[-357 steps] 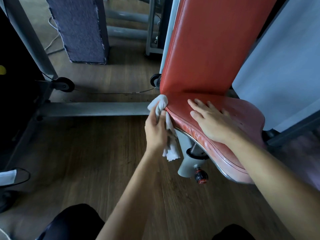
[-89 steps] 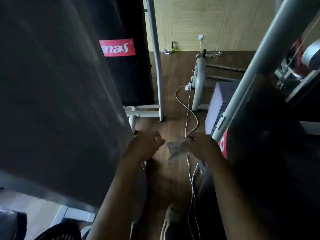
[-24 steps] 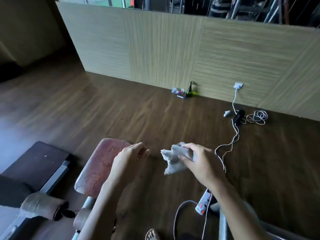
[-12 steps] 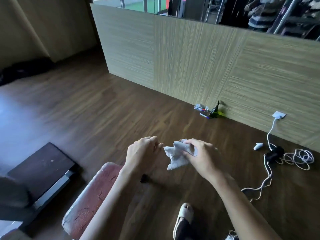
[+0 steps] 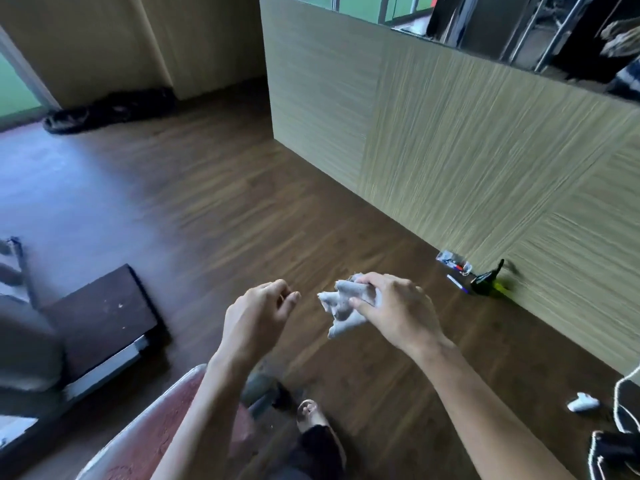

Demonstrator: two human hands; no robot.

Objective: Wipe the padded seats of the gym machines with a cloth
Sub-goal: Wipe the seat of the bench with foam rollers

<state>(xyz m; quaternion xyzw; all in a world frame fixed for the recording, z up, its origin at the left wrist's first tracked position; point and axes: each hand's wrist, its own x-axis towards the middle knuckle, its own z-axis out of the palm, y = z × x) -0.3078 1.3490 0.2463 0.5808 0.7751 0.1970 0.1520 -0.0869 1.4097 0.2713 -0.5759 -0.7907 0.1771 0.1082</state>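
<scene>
My right hand [image 5: 394, 313] grips a crumpled white cloth [image 5: 341, 306] in the air above the wooden floor, with the cloth bunched out to the left of my fingers. A short gap to its left, my left hand [image 5: 258, 317] hovers with loosely curled fingers and holds nothing. A worn red padded seat [image 5: 145, 441] lies low at the bottom left, partly hidden under my left forearm. Neither hand touches the seat.
A dark flat platform with a metal edge [image 5: 100, 323] sits on the floor at left. A wood-panelled wall [image 5: 467, 150] runs along the right, with a green bottle [image 5: 488, 284] and small items at its foot. White cables and a charger [image 5: 616, 427] lie bottom right. My foot [image 5: 311, 417] stands beside the seat.
The view has swung left and forward: the wall and the bottle slid right, the red seat dropped lower in frame. Both hands keep their pose, the right one still holding the cloth.
</scene>
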